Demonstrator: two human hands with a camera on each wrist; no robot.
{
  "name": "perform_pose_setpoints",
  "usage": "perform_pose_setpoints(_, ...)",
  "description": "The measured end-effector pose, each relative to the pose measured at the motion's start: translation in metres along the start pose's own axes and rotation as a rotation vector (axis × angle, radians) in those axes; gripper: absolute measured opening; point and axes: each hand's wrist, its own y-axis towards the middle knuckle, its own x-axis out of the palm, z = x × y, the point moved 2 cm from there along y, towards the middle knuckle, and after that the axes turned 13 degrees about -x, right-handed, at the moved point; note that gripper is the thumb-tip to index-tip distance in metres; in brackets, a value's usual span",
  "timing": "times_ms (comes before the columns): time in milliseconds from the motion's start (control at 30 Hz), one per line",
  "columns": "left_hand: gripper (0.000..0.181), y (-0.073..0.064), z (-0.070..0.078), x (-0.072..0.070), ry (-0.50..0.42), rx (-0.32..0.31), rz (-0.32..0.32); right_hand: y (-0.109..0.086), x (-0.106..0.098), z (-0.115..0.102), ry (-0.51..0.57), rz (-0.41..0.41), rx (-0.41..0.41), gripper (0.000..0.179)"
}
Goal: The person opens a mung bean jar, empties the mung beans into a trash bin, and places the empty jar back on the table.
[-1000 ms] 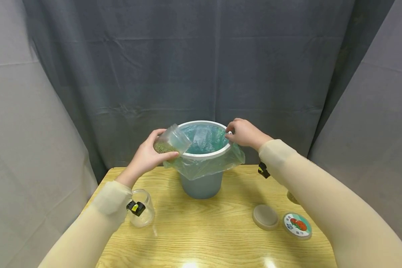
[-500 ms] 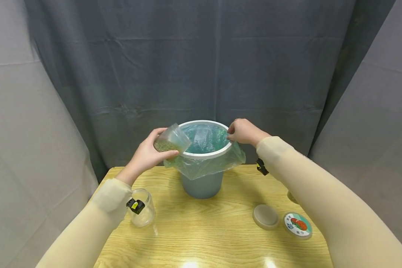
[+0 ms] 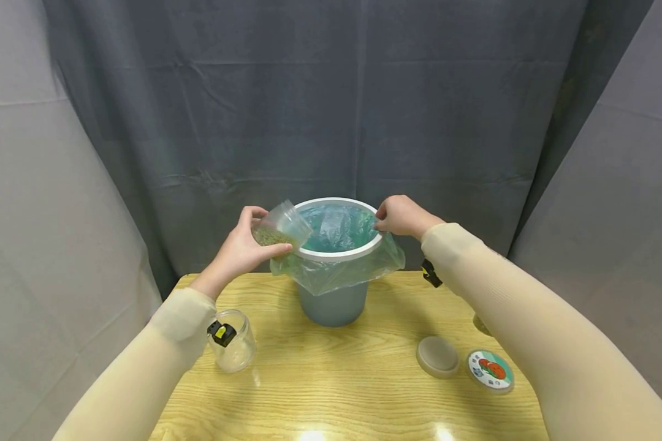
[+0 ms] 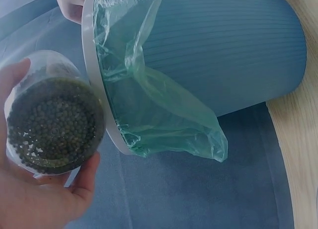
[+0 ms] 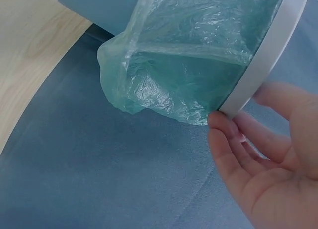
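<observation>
My left hand [image 3: 237, 250] grips a clear jar [image 3: 295, 222] partly filled with small green beans, probably mung beans [image 4: 57, 124]. Tilted to the right, the jar has its mouth over the left rim of a grey-blue trash bin [image 3: 332, 308]. A thin green plastic bag [image 3: 342, 277] lines the bin and hangs over the outside of its white rim [image 5: 268, 57]. On the bin's right side, my right hand [image 3: 405, 217] pinches the rim between thumb and fingers. Whether any beans lie inside the bin is not visible.
Under my left wrist stands an open clear jar [image 3: 236, 354] on the wooden table [image 3: 320, 392]. At the right lie a plain beige lid [image 3: 437, 356] and a lid with a tomato picture [image 3: 491, 370]. Part of a round object [image 3: 481, 324] shows behind my right sleeve.
My left hand and the tilted jar have shifted slightly left and up. My right fingers have drawn together at the rim.
</observation>
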Motion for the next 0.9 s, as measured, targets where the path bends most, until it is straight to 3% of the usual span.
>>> perform_pose_setpoints(900,0.085,0.0053,-0.0013,0.0001,-0.004,0.020,0.019,-0.0068,-0.0004,0.0008,0.067,0.005,0.026,0.038)
